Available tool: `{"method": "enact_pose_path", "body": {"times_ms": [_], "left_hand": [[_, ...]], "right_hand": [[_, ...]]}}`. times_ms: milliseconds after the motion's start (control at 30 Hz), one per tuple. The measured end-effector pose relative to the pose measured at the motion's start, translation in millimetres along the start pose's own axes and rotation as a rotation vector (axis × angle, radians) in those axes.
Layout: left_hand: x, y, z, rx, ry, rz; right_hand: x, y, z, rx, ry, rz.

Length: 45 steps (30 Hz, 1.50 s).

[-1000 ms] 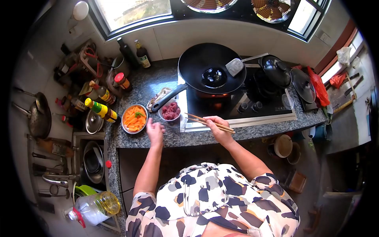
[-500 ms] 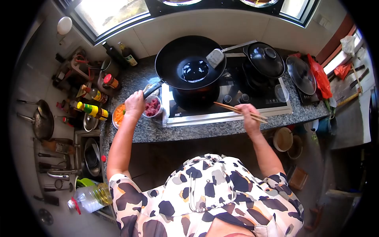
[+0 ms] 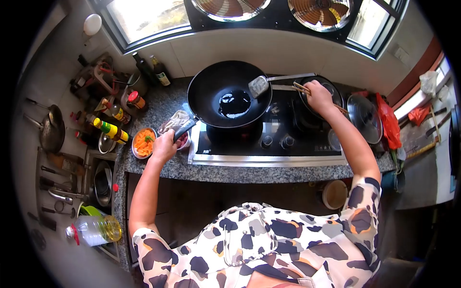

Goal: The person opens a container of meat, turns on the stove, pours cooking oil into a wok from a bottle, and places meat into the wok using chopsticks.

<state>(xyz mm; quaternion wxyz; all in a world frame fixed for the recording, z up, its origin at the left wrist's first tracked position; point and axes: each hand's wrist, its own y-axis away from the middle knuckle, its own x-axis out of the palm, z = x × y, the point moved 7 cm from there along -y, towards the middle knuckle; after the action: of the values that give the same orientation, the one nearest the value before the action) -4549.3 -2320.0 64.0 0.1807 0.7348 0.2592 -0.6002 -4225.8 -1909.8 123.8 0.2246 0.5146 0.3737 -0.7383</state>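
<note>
Not much you can actually read here tbh. Best bet is the black cooktop [image 3: 277, 126]: there's tiny white lettering by its front left corner, looks like a couple of Chinese characters, the first kinda like 先, but too small to swear to. Front right has some little pale marks, way too tiny to make out. The yellow-capped bottle [image 3: 113, 131], the sauce bottle [image 3: 118, 112] behind it, the red-lidded jar [image 3: 137, 100] and the dark bottle [image 3: 160, 72] near the wall all have labels, just too blurry to read.
</note>
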Motion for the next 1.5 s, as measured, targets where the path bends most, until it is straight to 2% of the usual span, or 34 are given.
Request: {"method": "enact_pose_path", "body": {"times_ms": [100,267,300,433,567,700,800,933,1100,1167,1233,1400,1467,1500], "left_hand": [[1,0,3,-0.008,-0.001,-0.026],[-2,4,-2,-0.038,-0.023,-0.032],[-1,3,0,-0.048,-0.026,-0.024],[-1,5,-2,-0.061,-0.024,-0.018],[6,5,1,-0.072,-0.007,0.004],[5,6,-2,-0.108,0.051,0.026],[-2,4,-4,-0.149,0.066,0.090],[4,3,3,-0.122,0.052,0.081],[5,11,-1,-0.110,0.056,0.026],[6,8,-5,-0.068,0.060,-0.004],[8,9,-5,-0.040,0.046,-0.037],[9,16,-7,0.013,-0.053,-0.063],[-1,27,-15,0.074,-0.041,-0.160],[0,30,-14,0.057,-0.068,-0.121]], "right_hand": [[46,-61,-27,-0.022,0.159,-0.051],[87,-105,-34,0.138,0.184,0.331],[95,-111,-38,0.116,0.207,0.341],[95,-119,-33,-0.041,0.287,0.230],[80,-117,-37,-0.108,0.336,0.082],[51,-100,-26,-0.232,0.382,0.048],[25,-76,-5,-0.296,0.439,0.175],[3,-46,1,-0.316,0.428,0.168],[9,-14,-28,-0.337,0.343,0.079],[19,-3,-35,-0.200,0.344,0.117],[34,9,-40,-0.212,0.223,0.023],[35,6,-36,-0.199,0.182,-0.146],[32,-2,-35,-0.204,0.201,-0.129],[31,-9,-35,-0.214,0.209,-0.120]]}}
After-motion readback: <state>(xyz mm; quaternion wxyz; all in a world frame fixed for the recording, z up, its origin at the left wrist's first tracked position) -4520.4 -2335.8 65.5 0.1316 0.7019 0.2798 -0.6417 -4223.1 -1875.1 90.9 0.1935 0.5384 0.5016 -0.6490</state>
